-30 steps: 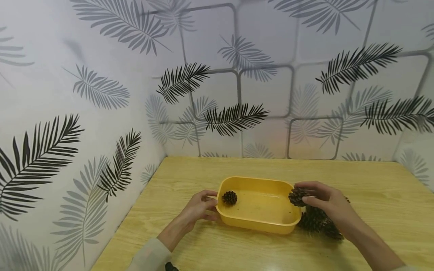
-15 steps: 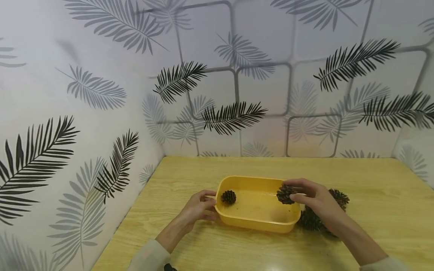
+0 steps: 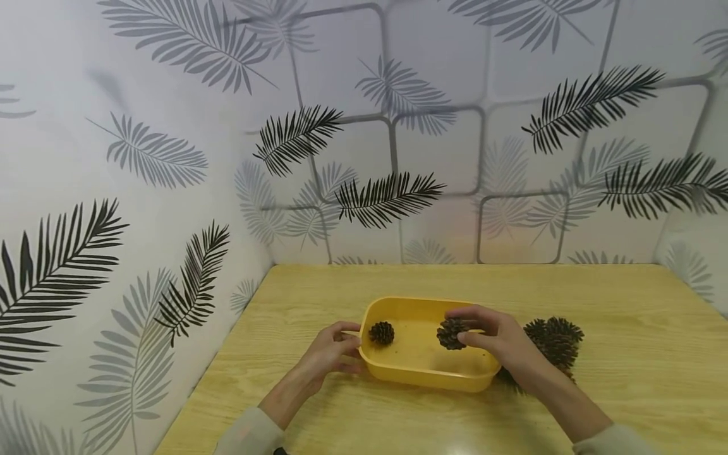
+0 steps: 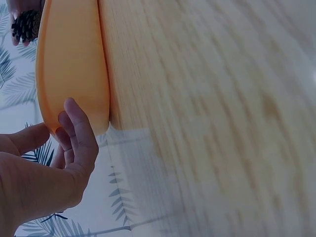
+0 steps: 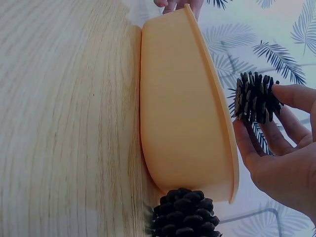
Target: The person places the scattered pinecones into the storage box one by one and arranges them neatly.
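A yellow plastic basin [image 3: 423, 376] stands on the wooden table. Its left end is held by my left hand [image 3: 330, 355]; in the left wrist view the thumb [image 4: 34, 138] is at the rim and the fingers lie against the outer wall. My right hand [image 3: 499, 340] pinches a brown pine cone [image 3: 450, 333] between thumb and fingers. That cone is over the basin, above the rim in the right wrist view [image 5: 256, 98]. Another pine cone [image 3: 382, 333] lies inside the basin at its left end.
Several more pine cones [image 3: 556, 338] are heaped on the table at the basin's right end, partly hidden by the right forearm. Leaf-patterned walls [image 3: 421, 246] border the wooden table [image 3: 318, 284] at the back and left.
My right hand has carried its pine cone leftward from the basin's right rim to over the inside. More of the heap now shows behind it. The left hand stays at the basin's left end.
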A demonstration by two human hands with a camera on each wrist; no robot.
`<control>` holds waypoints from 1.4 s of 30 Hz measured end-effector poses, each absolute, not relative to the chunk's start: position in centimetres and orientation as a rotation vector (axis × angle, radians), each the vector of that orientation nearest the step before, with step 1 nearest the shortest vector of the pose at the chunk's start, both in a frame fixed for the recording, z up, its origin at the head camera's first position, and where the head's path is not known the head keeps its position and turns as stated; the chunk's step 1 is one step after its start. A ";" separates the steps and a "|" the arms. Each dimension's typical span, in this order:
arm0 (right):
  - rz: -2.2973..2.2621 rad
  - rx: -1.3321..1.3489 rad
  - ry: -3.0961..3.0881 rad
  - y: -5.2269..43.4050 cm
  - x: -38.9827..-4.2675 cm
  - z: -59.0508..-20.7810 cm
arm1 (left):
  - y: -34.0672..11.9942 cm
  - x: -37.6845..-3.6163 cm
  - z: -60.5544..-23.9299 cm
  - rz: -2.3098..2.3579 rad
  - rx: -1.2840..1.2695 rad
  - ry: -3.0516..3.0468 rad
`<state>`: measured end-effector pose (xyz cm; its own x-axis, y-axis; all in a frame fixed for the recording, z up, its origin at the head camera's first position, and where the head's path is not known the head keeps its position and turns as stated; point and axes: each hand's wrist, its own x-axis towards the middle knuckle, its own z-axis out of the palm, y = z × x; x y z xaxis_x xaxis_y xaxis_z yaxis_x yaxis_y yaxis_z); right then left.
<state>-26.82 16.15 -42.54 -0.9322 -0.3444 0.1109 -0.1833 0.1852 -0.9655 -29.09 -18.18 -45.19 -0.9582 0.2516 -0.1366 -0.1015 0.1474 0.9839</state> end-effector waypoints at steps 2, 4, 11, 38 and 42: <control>-1.853 -0.512 2.315 16.0 -26.8 -42.4 | -18.2 -29.1 -45.2 1.887 0.148 2.156; -1.850 -0.505 2.316 15.8 -26.8 -42.3 | -18.2 -29.2 -45.1 1.888 0.149 2.154; -1.846 -0.555 2.319 14.9 -27.0 -42.1 | -18.2 -29.4 -44.9 1.882 0.146 2.157; -1.798 -0.596 2.311 10.2 -28.1 -43.1 | -18.0 -29.1 -44.9 1.889 0.131 2.158; -1.794 -0.615 2.273 9.5 -28.1 -43.1 | -18.1 -29.1 -45.1 1.887 0.141 2.155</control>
